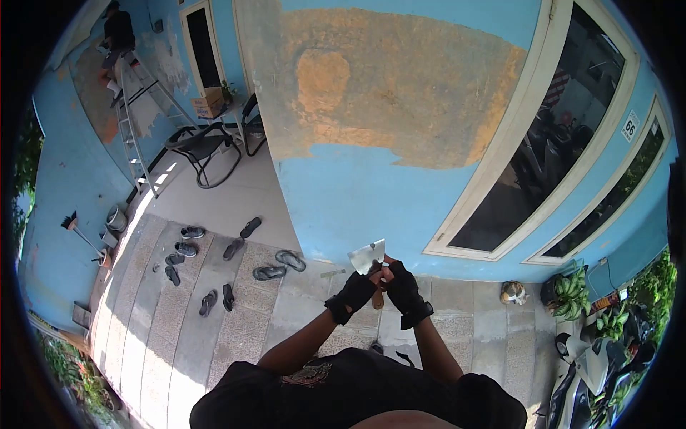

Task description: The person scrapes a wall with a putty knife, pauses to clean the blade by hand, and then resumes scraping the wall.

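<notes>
In front of my chest, my left hand (355, 291) and my right hand (405, 287) come together, both in black fingerless gloves. Between them is a putty knife (367, 255) with a wide metal blade pointing up and away; its brown wooden handle pokes out below the fingers. The left fingers close round it near the base of the blade. My right fingers are curled in against it from the other side, and a small white spot shows among them that I cannot make out. Ahead stands a blue wall (357, 200) with a large bare, scraped patch (407, 79).
Sandals (269, 272) lie scattered on the paving at left. Farther back, a person (118, 32) sits on a stepladder (127, 132), near a black chair (204, 146) and boxes (209, 104). Windows (532, 157), potted plants (569, 292) and a motorbike (589, 375) are at right.
</notes>
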